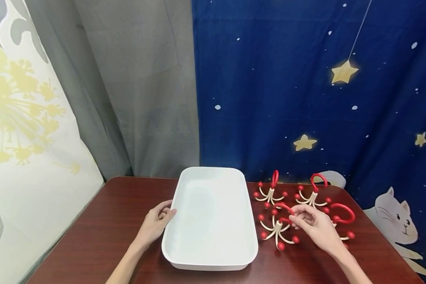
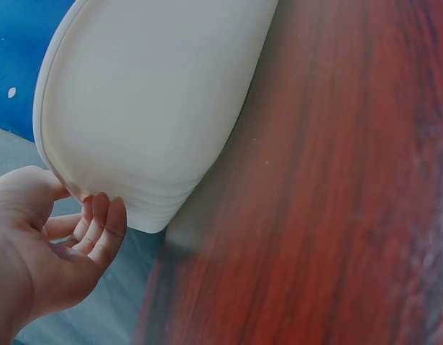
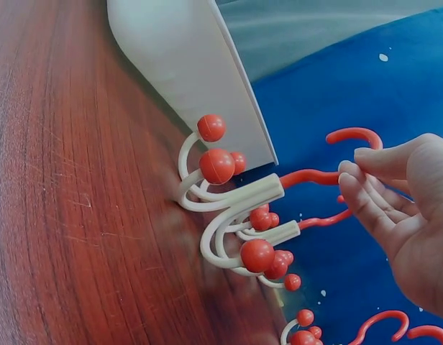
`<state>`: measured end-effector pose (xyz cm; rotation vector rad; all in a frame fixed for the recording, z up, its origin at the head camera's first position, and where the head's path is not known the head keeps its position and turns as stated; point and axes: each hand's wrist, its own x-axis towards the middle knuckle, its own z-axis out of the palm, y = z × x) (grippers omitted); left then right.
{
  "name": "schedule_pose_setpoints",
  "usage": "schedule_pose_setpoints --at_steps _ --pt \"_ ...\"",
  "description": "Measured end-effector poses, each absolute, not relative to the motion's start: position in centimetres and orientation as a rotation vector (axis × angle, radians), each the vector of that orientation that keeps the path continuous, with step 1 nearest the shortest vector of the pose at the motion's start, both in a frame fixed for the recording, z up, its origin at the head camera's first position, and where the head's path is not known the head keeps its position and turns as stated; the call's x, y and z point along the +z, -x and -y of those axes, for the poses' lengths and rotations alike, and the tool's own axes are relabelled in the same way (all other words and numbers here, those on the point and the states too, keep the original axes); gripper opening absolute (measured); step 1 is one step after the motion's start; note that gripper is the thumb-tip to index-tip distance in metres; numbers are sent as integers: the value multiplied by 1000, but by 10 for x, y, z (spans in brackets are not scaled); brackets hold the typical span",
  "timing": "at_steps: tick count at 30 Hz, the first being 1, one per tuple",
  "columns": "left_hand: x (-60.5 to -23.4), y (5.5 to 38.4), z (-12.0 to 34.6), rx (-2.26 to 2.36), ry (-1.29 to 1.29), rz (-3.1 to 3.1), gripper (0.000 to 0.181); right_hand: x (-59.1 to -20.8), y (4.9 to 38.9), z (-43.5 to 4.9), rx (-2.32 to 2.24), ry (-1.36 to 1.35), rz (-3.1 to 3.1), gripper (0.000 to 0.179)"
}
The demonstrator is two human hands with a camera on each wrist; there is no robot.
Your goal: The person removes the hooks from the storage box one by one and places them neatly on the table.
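My left hand (image 1: 153,225) grips the left rim of a white rectangular tray (image 1: 211,221), thumb over the edge and fingers against its outer wall. My right hand (image 1: 316,228) pinches the red hook top of a multi-arm hanging hook (image 1: 279,227) between thumb and fingers. That hanging hook has a cream stem and curved arms tipped with red balls. It stands upright just right of the tray; in the right wrist view its stem (image 3: 259,190) and ball-tipped arms sit at or close to the tabletop. Another hanging hook (image 1: 344,221) lies partly hidden behind the right hand.
Two more hanging hooks, one at the back (image 1: 271,195) and one at the back right (image 1: 313,197), stand on the dark red wooden table (image 1: 103,236). Behind the table hang a grey curtain (image 1: 156,98) and a blue star-patterned curtain (image 1: 269,86).
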<state>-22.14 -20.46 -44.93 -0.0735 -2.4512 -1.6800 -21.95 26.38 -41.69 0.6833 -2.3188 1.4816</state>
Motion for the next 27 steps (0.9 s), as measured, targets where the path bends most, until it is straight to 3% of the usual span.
schedule_pose_setpoints --at_steps 27 --pt "-448 220 208 -1696 30 2454 44 -416 222 -269 1536 -827 2360 21"
